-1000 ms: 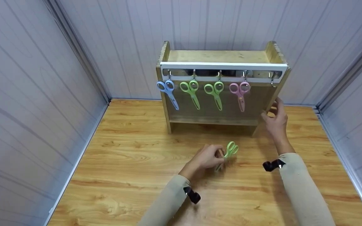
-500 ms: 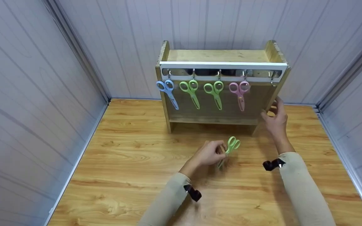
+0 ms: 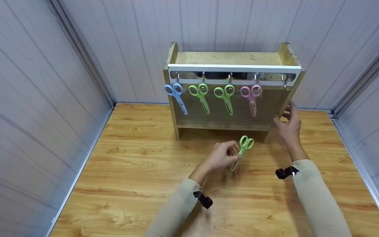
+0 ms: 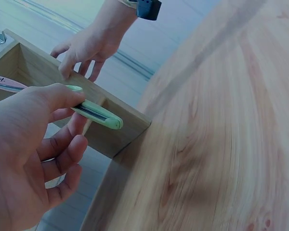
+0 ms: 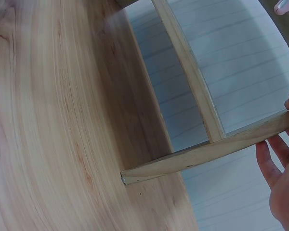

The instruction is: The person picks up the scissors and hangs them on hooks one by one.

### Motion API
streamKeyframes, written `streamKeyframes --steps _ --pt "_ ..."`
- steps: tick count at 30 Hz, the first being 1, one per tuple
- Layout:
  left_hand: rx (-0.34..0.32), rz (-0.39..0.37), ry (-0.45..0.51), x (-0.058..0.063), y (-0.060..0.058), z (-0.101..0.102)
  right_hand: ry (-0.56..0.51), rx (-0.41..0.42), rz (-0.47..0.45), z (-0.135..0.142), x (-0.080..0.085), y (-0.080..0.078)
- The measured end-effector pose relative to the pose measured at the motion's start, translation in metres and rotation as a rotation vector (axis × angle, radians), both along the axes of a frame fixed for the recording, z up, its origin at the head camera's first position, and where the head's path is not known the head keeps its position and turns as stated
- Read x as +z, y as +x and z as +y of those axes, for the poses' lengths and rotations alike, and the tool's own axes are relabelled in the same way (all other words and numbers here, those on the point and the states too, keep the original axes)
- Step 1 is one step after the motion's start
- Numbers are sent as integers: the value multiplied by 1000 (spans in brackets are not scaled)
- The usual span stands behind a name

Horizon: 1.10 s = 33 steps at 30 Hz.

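Between thumb and fingers, my left hand (image 3: 221, 156) pinches a pair of green scissors (image 3: 244, 144) near the middle, handles up and blade end down, in front of the wooden rack (image 3: 224, 127). In the left wrist view the tip of the green scissors (image 4: 103, 115) sticks out past the thumb. My right hand (image 3: 289, 126) grips the rack's right side panel, thumb at the front edge and fingers behind. Along the white rail (image 3: 234, 68) hang blue scissors (image 3: 176, 95), two green pairs (image 3: 201, 95) (image 3: 225, 97) and pink scissors (image 3: 252, 97). The rightmost hook (image 3: 286, 84) holds nothing.
The rack stands at the back of a wood-grain table (image 3: 137, 171), close to the white panelled back wall (image 3: 137, 49). More panelled walls close in the left and right sides. A crossbar (image 5: 195, 82) joins the rack's side panels low down.
My left hand has lifted the green scissors forward and slightly right, toward the rack. My right hand has stayed on the side panel, and the hanging scissors have not moved.
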<state>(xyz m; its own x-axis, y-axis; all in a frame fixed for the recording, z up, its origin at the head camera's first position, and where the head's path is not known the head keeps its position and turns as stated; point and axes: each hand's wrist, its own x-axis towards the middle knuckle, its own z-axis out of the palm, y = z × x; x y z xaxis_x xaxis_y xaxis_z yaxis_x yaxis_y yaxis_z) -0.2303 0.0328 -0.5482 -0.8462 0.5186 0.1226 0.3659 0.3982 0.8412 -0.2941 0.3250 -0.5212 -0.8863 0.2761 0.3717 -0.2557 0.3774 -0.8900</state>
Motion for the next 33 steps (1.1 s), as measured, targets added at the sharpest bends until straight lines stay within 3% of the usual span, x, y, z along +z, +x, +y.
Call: streamKeyframes --steps 9,33 --pt "70 66 75 8 1 4 -16 -4 -18 -1 -1 -3" --pt "132 122 154 31 -5 11 -3 -10 -50 2 -1 -3"
